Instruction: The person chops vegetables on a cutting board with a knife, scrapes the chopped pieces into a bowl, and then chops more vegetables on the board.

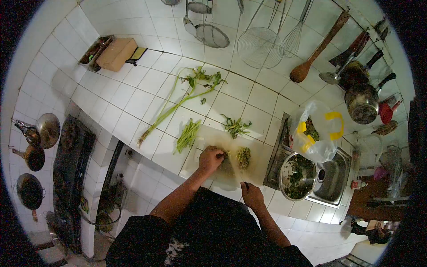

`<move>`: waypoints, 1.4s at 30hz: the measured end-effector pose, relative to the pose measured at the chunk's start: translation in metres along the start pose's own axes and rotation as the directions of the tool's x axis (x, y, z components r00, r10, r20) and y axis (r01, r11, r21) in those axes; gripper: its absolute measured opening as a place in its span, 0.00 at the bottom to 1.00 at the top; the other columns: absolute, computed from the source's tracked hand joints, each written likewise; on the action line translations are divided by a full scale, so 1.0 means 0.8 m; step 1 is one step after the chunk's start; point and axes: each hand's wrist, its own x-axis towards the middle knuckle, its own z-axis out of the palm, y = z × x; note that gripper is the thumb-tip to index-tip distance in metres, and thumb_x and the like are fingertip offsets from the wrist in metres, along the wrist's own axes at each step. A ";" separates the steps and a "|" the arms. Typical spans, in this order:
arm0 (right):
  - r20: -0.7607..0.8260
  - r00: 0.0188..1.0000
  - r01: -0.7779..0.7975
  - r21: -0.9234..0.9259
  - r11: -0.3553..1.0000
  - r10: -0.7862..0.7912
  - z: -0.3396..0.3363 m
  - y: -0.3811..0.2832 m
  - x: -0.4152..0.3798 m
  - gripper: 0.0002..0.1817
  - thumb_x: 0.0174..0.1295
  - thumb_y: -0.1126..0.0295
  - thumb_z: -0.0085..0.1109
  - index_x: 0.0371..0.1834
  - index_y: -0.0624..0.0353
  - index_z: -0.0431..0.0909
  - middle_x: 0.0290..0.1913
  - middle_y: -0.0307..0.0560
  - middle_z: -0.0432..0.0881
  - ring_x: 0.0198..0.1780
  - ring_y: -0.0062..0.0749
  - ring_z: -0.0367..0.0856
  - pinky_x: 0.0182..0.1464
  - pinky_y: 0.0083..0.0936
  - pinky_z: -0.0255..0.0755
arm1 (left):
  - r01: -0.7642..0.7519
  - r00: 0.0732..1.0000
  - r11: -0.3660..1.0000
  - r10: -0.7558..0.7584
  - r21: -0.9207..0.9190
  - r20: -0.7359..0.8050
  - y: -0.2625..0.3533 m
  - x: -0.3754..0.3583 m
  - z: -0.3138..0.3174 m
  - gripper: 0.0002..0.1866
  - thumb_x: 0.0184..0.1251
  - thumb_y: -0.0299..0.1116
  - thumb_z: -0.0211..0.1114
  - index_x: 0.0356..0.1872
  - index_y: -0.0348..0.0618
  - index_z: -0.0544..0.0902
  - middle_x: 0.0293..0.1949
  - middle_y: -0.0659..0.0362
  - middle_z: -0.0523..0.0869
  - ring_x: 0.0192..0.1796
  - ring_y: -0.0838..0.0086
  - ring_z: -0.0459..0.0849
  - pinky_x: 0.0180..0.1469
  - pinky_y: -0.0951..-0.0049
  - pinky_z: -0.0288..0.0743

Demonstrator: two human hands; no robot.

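Note:
My right hand (252,196) is closed around the dark handle of a knife (243,184); its blade is blurred and hard to make out. My left hand (211,160) is curled over the pale cutting board (229,180), fingers closed on green stems (227,155) that show only in part at the fingertips. A heap of chopped greens (243,158) lies on the board, right of my left hand. Beyond the board are a bundle of cut stems (188,135) and a small pile of leaves (235,126). A long leafy stalk with roots (178,104) lies farther back on the tiles.
To the right, a steel bowl with chopped greens (284,178) stands by the sink (333,182), with a plastic bag (327,147) behind it. A wooden spoon (311,62), strainers and pans hang on the wall. A cardboard box (116,54) sits in the far left corner.

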 end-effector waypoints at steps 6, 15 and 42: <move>-0.044 0.997 -0.056 0.033 0.998 0.058 0.004 -0.004 0.011 0.28 0.73 0.49 0.38 0.41 0.65 0.79 0.40 0.68 0.82 0.46 0.64 0.79 0.50 0.51 0.72 | -0.031 0.999 0.999 0.032 0.022 -0.034 -0.001 0.001 0.001 0.07 0.46 0.31 0.71 0.28 0.43 0.85 0.30 0.56 0.83 0.39 0.59 0.81 0.42 0.60 0.76; -0.016 0.999 0.033 -0.055 0.998 -0.034 -0.002 -0.006 0.008 0.29 0.73 0.48 0.37 0.41 0.66 0.79 0.42 0.68 0.81 0.47 0.65 0.78 0.51 0.51 0.71 | 0.045 0.999 0.999 -0.045 0.027 0.004 0.005 -0.001 0.002 0.07 0.46 0.32 0.71 0.29 0.47 0.85 0.30 0.58 0.83 0.40 0.60 0.81 0.44 0.59 0.76; 0.093 0.913 0.407 -0.243 0.880 -0.397 0.015 0.037 0.062 0.27 0.75 0.54 0.36 0.38 0.67 0.78 0.36 0.69 0.80 0.41 0.66 0.78 0.44 0.54 0.70 | 0.250 0.933 0.964 -0.264 -0.085 -0.244 -0.027 -0.054 -0.009 0.05 0.47 0.35 0.69 0.28 0.51 0.86 0.37 0.59 0.86 0.45 0.61 0.81 0.47 0.60 0.76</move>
